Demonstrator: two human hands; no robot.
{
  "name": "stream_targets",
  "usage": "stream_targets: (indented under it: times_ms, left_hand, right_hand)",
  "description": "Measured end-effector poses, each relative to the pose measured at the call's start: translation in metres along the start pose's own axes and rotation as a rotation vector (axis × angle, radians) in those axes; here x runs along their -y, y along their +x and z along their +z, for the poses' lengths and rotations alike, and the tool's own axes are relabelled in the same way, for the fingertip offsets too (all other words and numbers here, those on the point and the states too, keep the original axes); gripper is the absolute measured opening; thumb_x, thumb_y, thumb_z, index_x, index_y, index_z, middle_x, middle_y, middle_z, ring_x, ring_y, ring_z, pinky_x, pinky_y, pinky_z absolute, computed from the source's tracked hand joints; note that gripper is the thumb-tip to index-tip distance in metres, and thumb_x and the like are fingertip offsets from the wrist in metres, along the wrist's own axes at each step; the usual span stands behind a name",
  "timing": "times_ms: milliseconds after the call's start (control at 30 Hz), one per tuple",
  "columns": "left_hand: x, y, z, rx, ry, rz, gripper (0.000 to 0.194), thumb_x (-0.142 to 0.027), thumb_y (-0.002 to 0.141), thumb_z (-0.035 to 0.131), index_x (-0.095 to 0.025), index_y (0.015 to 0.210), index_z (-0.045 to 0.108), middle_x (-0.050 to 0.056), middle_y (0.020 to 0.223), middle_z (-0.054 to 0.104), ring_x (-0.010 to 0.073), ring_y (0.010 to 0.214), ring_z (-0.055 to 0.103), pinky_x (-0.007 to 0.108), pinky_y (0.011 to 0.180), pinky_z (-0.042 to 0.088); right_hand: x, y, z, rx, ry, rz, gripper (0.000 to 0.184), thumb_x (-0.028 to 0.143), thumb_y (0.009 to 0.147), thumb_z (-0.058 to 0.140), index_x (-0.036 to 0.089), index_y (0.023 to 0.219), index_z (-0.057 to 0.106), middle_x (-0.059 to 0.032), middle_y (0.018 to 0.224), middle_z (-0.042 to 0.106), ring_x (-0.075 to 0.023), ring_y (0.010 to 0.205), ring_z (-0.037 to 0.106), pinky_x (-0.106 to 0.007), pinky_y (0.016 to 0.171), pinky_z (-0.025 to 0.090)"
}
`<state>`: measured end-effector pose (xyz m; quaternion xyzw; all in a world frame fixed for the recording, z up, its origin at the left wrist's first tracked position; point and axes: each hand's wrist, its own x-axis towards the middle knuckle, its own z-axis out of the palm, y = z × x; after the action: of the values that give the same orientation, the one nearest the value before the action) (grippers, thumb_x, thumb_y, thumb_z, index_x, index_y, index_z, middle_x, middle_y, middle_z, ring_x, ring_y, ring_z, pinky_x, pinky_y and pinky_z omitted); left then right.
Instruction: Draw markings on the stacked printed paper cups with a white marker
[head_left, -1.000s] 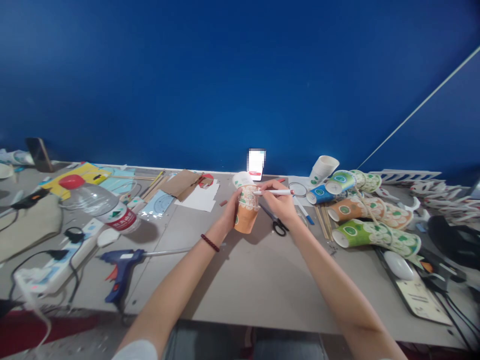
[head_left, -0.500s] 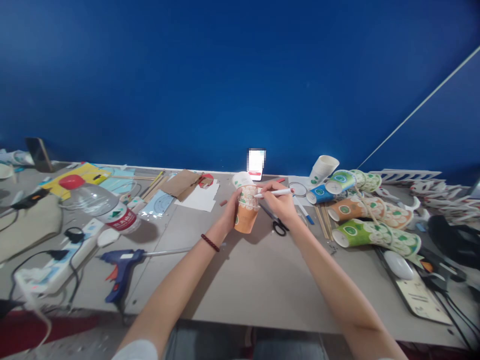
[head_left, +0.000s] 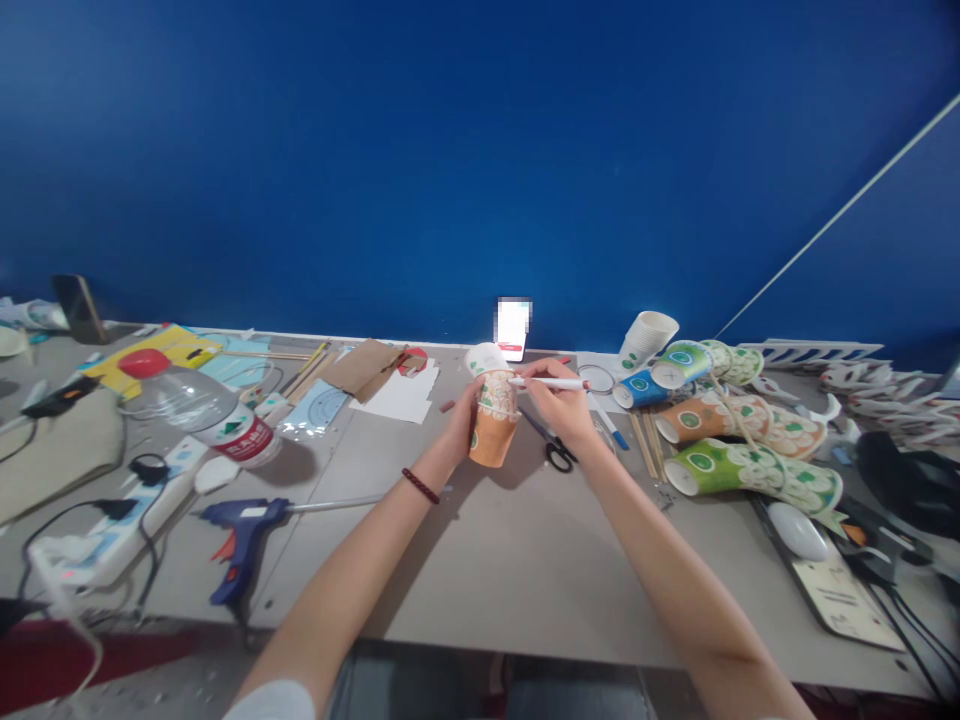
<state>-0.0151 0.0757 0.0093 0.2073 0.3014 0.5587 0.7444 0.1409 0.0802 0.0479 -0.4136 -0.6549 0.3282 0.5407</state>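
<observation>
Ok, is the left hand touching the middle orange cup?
Touching. The head view shows the left hand wrapped against one side of the middle orange cup, with no gap between them.

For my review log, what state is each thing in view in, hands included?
Left hand: closed around orange cup
Right hand: gripping marker
Bottle: capped
Centre phone: screen lit
Left phone: screen dark
Glue gun: lying on its side
Power strip: plugs inserted
Scissors: lying down, opening unclear
White cups: nested
</observation>
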Motion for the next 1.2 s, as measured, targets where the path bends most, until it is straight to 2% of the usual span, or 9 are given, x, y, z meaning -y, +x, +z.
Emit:
stream_targets:
  times_ms: [633, 933, 1067, 1200]
  left_hand:
    - [0.000, -0.002, 0.000, -0.027, 0.021, -0.020, 0.035, -0.044, 0.079, 0.068, -0.015, 0.097, 0.068, 0.005, 0.081, 0.070, 0.0172, 0.070, 0.063, 0.029, 0.070, 0.046]
    - [0.000, 0.003, -0.001, 0.038, 0.024, 0.005, 0.037, -0.045, 0.077, 0.069, -0.014, 0.098, 0.069, 0.004, 0.080, 0.070, 0.0169, 0.072, 0.063, 0.028, 0.070, 0.047]
    - [0.000, 0.002, -0.002, 0.004, 0.018, 0.003, 0.037, -0.044, 0.077, 0.070, -0.013, 0.097, 0.070, 0.006, 0.083, 0.071, 0.0181, 0.073, 0.064, 0.029, 0.073, 0.047]
    - [0.001, 0.003, -0.004, -0.009, 0.025, -0.003, 0.037, -0.045, 0.076, 0.071, -0.014, 0.096, 0.069, 0.005, 0.080, 0.070, 0.0183, 0.072, 0.063, 0.030, 0.074, 0.046]
  right_hand:
    - [0.007, -0.002, 0.001, 0.016, 0.058, 0.076, 0.007, 0.023, 0.072, 0.058, 0.023, 0.067, 0.061, -0.0026, 0.088, 0.075, -0.0244, 0.090, 0.071, -0.035, 0.076, 0.052]
    - [-0.002, 0.000, 0.001, 0.018, 0.097, 0.043, 0.005, 0.024, 0.074, 0.059, 0.023, 0.070, 0.061, -0.0031, 0.090, 0.075, -0.0242, 0.089, 0.071, -0.036, 0.079, 0.053]
    - [-0.004, 0.001, 0.001, 0.007, 0.113, 0.029, 0.004, 0.025, 0.075, 0.059, 0.023, 0.072, 0.060, -0.0026, 0.085, 0.074, -0.0251, 0.093, 0.071, -0.036, 0.080, 0.053]
    - [-0.004, 0.002, -0.001, -0.004, 0.069, 0.025, 0.006, 0.027, 0.077, 0.059, 0.023, 0.072, 0.060, -0.0022, 0.084, 0.073, -0.0242, 0.088, 0.070, -0.037, 0.080, 0.053]
